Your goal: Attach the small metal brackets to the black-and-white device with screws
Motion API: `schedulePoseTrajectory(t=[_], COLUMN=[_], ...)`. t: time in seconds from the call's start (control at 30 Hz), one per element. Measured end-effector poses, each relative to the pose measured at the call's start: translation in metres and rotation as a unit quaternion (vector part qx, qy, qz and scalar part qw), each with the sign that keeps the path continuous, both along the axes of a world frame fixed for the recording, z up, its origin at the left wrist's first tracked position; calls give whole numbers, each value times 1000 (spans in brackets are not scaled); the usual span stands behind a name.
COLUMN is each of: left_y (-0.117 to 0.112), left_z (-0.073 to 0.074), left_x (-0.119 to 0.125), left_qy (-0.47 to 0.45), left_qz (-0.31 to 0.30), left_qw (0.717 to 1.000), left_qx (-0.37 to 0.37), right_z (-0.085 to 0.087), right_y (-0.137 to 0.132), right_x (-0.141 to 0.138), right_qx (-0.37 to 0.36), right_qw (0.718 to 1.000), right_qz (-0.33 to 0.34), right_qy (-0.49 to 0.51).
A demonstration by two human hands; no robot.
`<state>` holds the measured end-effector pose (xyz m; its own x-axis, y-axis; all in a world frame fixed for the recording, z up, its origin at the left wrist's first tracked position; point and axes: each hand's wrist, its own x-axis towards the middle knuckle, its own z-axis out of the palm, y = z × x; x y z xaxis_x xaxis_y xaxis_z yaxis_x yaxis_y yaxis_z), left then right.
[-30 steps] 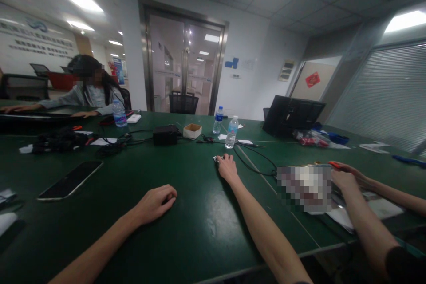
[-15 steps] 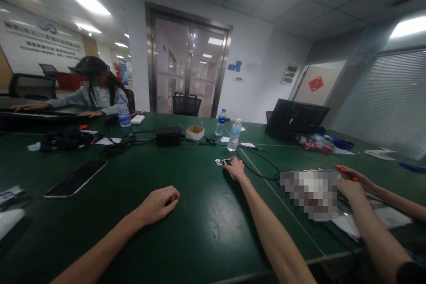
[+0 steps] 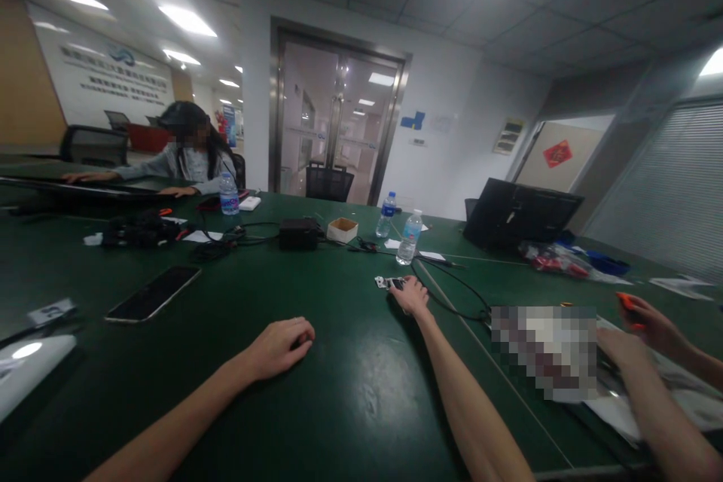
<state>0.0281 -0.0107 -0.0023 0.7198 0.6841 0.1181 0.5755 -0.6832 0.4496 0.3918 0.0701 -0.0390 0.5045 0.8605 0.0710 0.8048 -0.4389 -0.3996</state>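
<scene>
On the green table my left hand (image 3: 281, 347) rests palm down, its fingers loosely curled and the thumb apart from them, with nothing seen in it. My right hand (image 3: 412, 294) reaches further out and grips a small black-and-white part (image 3: 382, 282). A white end with dark holes sticks out to the left of the fingers; the rest is hidden under the hand, so its kind is unclear. Just beyond stands a clear water bottle (image 3: 409, 239). A black phone (image 3: 154, 294) lies flat to the left of my left hand.
Another person's hands (image 3: 626, 343), one with an orange-handled tool (image 3: 624, 301), work over a blurred-out item (image 3: 545, 350) at right. A black box (image 3: 300, 233), small open carton (image 3: 342, 230), second bottle (image 3: 386, 215), cables (image 3: 452, 300) and a monitor (image 3: 520, 215) stand beyond. Another person (image 3: 192, 143) sits far left.
My view has turned a little to the left, so the scene sits further right. Both my hands keep their places on the table. The co-worker's hand with the orange tool has shifted slightly.
</scene>
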Motion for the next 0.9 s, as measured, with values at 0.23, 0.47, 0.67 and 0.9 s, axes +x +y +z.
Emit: schedulePoseTrajectory(t=[0.23, 0.47, 0.67, 0.9], left_y=[-2, -5, -3, -3], left_z=[1, 3, -1, -1], left_x=[1, 2, 2, 2], left_qy=[-5, -4, -10, -2], left_qz=[0, 0, -3, 1], left_qw=[1000, 1000, 1000, 1000], left_qx=[8, 13, 22, 26], right_z=[0, -1, 0, 1], right_y=[1, 0, 1, 0], right_x=[0, 1, 0, 0], right_qx=[-13, -14, -17, -27], right_qw=[1000, 1000, 1000, 1000], right_qz=[0, -6, -16, -7], right_qy=[5, 3, 2, 2])
